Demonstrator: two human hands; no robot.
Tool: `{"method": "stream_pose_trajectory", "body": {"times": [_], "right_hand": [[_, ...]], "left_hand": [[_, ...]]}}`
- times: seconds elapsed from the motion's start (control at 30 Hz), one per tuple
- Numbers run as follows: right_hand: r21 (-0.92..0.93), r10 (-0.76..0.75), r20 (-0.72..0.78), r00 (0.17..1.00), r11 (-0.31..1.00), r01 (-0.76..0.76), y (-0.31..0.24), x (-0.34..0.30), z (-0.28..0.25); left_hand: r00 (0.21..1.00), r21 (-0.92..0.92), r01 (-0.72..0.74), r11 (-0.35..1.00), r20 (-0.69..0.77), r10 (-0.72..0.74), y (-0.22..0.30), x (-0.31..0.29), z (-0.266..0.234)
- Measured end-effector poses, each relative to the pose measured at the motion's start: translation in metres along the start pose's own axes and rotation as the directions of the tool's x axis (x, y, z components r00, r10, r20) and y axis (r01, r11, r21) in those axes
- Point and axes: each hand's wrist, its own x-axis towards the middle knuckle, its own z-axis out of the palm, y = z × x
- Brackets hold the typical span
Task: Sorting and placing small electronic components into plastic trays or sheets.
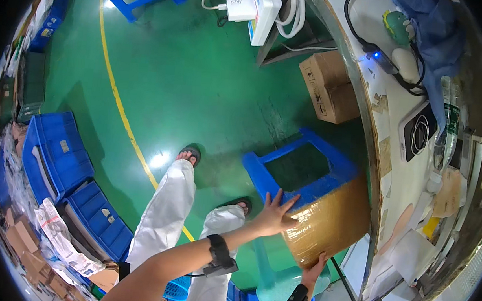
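Note:
A blue plastic stool is tipped on its side by the bench, its open frame turned away from me. Its near side meets a broad block wrapped in shiny brown tape; I cannot tell if the two are joined. My left hand grips the left edge where blue plastic and brown tape meet, its fingers spread over the edge. At the lower corner, my right hand holds the taped block, with some fingers hidden beneath it. Below stands a teal stool, partly covered by my right arm.
On the right, a worktable carries a phone, cables and a plastic bottle. A cardboard box sits under its edge. Blue crates line the left, and another blue stool stands far off. A power strip hangs ahead.

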Motion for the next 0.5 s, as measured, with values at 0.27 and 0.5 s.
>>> {"method": "stream_pose_trajectory", "body": {"times": [0.27,0.5], "right_hand": [[-0.16,0.034,-0.428,0.903,0.981,-0.113,0.006,0.008,-0.029],[0.583,0.649,-0.287,0.705,0.702,-0.409,-0.008,0.036,-0.012]], "left_hand": [[0.99,-0.103,0.113,0.988,-0.068,-0.12,0.042,0.035,0.053],[0.832,-0.482,0.412,0.774,-0.147,-0.535,0.055,0.013,0.075]]}}
